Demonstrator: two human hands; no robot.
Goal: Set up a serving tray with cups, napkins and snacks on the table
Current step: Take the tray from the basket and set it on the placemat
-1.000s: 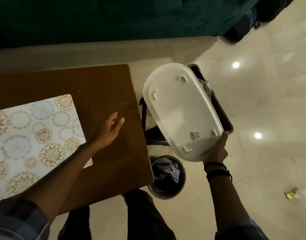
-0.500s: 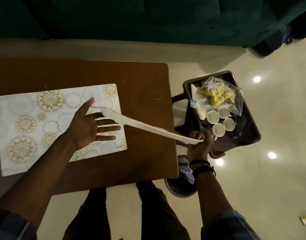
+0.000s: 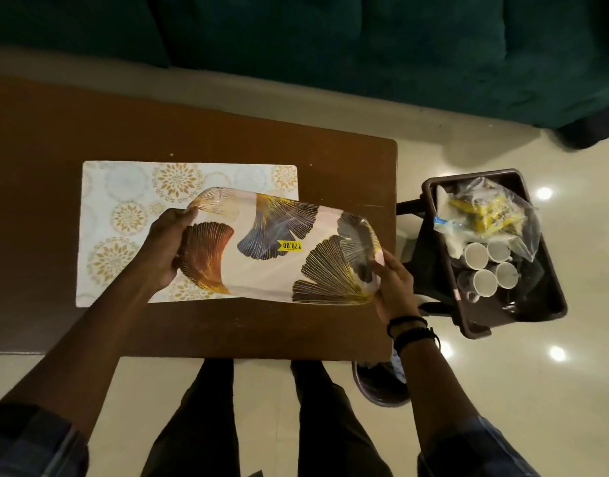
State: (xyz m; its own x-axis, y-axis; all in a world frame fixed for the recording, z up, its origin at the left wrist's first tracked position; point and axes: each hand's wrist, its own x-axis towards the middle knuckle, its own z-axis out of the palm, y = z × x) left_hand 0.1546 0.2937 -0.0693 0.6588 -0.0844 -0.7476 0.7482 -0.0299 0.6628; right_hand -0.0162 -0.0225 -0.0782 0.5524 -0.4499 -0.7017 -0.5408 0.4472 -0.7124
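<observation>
A white serving tray printed with large leaf shapes and a yellow price sticker is held face up, over the brown table. My left hand grips its left end and my right hand grips its right end. The tray's left part hangs over a patterned placemat. To the right of the table, a dark crate holds several white cups and a clear bag with yellow snack packets.
A dark bin stands on the tiled floor by the table's near right corner, next to my legs. A dark green sofa runs along the far side. The pale floor extends to the right of the crate.
The tray was upside down over the crate in my right hand alone. It has swung left over the table and turned face up, and my left hand has taken hold of its left end.
</observation>
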